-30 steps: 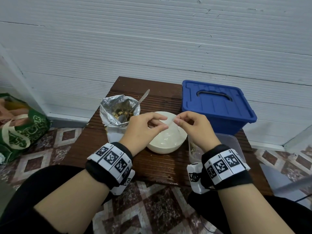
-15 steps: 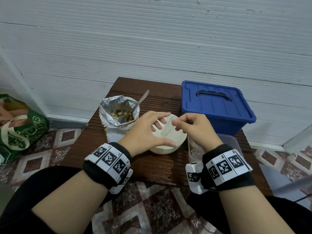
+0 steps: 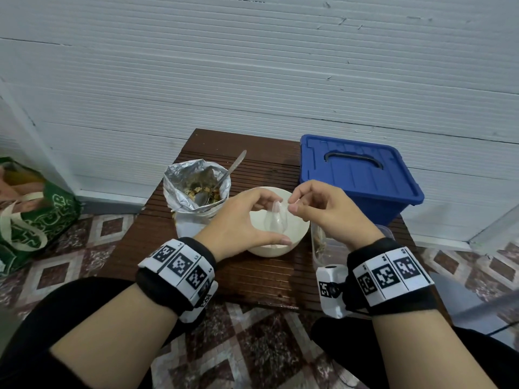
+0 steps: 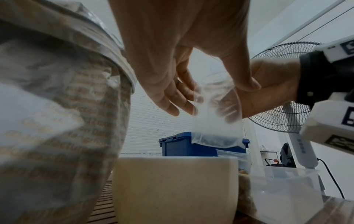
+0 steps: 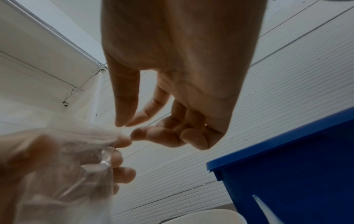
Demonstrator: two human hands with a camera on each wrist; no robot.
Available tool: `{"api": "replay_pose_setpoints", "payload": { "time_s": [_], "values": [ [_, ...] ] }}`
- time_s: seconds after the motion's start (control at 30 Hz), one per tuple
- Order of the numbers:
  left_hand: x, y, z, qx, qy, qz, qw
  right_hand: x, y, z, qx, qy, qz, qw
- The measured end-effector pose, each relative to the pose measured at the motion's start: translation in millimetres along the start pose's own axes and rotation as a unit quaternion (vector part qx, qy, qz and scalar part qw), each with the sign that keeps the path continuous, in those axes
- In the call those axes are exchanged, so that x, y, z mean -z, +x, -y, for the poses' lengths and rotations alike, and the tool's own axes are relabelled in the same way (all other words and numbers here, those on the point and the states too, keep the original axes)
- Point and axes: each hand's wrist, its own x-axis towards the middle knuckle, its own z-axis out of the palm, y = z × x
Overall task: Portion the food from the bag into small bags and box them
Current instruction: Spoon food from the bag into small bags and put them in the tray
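A small clear bag point(image 3: 277, 224) hangs over the white bowl point(image 3: 297, 240), held between both hands. My left hand point(image 3: 273, 217) cups it, with the thumb low on one side and the fingers curled round the other. The right hand point(image 3: 293, 204) pinches the bag's upper rim between thumb and forefinger point(image 5: 123, 125). In the left wrist view the small clear bag point(image 4: 216, 118) looks empty and its mouth is parted. The foil food bag point(image 3: 196, 186) stands left of the bowl with a spoon point(image 3: 230, 169) in it. The blue lidded box point(image 3: 359, 175) sits at the back right.
A clear plastic container point(image 3: 318, 242) holding some filled bags stands right of the bowl, partly under my right wrist. A green shopping bag point(image 3: 31, 217) lies on the tiled floor at the left. A standing fan point(image 4: 283, 109) is off to the right. A white wall backs the small wooden table point(image 3: 252, 276).
Both hands pinched the flat bag's top edge a second ago. Since then my left hand has spread round it, the right hand has pulled the rim up, and the bag hangs parted.
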Motion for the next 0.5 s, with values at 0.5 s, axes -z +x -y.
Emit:
{"api": "replay_pose_setpoints", "payload": {
  "time_s": [0.5],
  "values": [
    [3.3,-0.7,-1.7,0.006,0.004,0.002,1.000,1.6,-1.6,6.4,0.067,-0.234,0.064,0.968]
  ]
}}
